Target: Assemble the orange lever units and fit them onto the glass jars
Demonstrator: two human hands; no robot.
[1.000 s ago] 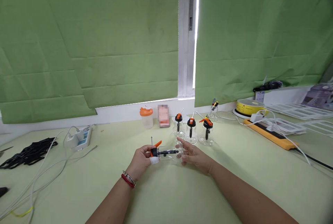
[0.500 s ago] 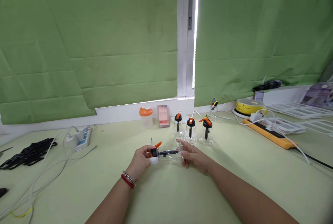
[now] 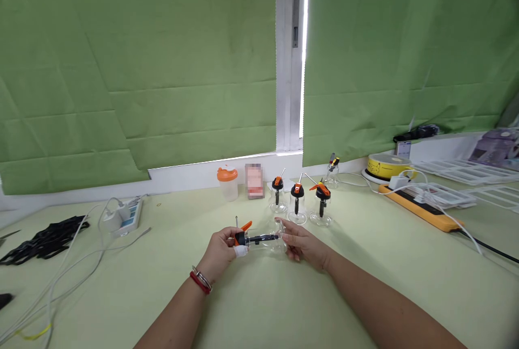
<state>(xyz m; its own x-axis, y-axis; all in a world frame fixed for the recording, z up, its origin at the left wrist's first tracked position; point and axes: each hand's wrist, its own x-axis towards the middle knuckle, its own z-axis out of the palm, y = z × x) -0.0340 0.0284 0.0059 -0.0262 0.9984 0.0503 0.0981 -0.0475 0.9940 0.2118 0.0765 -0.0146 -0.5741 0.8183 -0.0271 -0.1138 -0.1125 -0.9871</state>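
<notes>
A clear glass bottle with a black and orange cap (image 3: 259, 240) lies sideways between my two hands, just above the pale green table (image 3: 259, 295). My left hand (image 3: 222, 250) grips its capped end, one finger wrapped in white tape. My right hand (image 3: 302, 242) closes its fingers round the wide clear base. Three matching bottles (image 3: 298, 203) stand upright in a row just behind my hands. A fourth bottle (image 3: 333, 172) stands farther back by the wall.
A small cup with an orange lid (image 3: 227, 182) and a pink card (image 3: 254, 180) stand at the back edge. A white power strip (image 3: 124, 214) with cables and black straps (image 3: 44, 238) lie left. A yellow round device (image 3: 388, 166), an orange strip (image 3: 421, 209) and white trays (image 3: 462, 173) lie right.
My right hand's fingers have curled closer round the bottle's base. The bottle and my left hand have hardly moved.
</notes>
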